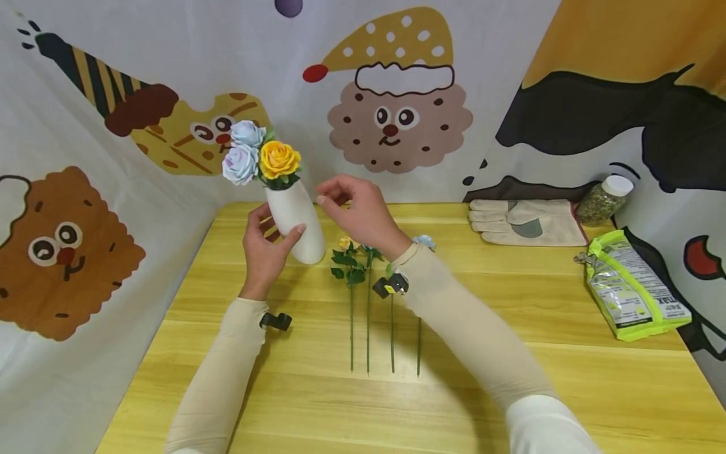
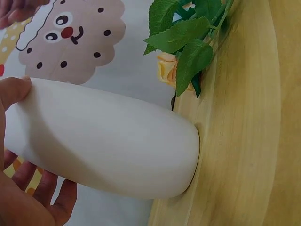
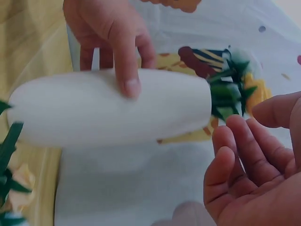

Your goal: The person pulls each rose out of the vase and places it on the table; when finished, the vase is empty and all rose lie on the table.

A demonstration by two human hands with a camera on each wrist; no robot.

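A white vase [image 1: 300,221] stands near the table's back left, holding two pale blue roses [image 1: 241,164] and a yellow rose [image 1: 279,159]. My left hand [image 1: 265,249] grips its side, thumb in front and fingers behind; the left wrist view shows the same hold on the vase [image 2: 117,136]. Just right of the vase's mouth is my right hand [image 1: 360,208], fingers bent loosely and nothing held. In the right wrist view that hand [image 3: 258,165] is beside the leaves at the vase mouth, thumb apart from the fingers.
Several flower stems [image 1: 368,328] lie side by side on the wooden table [image 1: 306,403], blooms toward the back, partly behind the right forearm. At the back right are a pair of gloves [image 1: 527,222], a jar with a white lid [image 1: 605,200] and a green packet [image 1: 638,287]. A patterned cloth hangs behind.
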